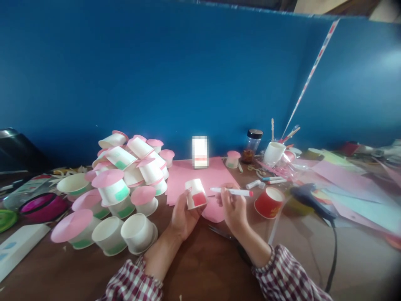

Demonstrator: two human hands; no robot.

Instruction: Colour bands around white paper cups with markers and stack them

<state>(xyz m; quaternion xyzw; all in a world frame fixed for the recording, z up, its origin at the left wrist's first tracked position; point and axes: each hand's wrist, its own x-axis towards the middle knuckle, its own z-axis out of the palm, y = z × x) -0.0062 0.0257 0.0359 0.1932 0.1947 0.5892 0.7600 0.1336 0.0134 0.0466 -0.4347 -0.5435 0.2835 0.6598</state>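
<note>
While your left hand [184, 215] curls its fingers around the small white paper cup [193, 187], you hold it tilted above the middle of the brown surface [200, 271], its smooth, curved wall bearing a flat red patch. Your right hand [233, 207] pinches a slim, white plastic marker [239, 192] with a red end, its tip just beside the cup's wall. Beneath lie flat, matte pink sheets [180, 177], reaching toward the surface's far edge; nearer you, metal scissors [221, 232] lie partly under your right forearm. A glossy red cup [265, 204] stands right of that hand, then a glue gun [310, 198] with a dark cord. Toward the surface's left edge, round white cups with pink paper discs [114, 188] form a heap. Near the far edge stands a clear, dark-lidded jar [252, 146], before the smooth blue wall [150, 75].
</note>
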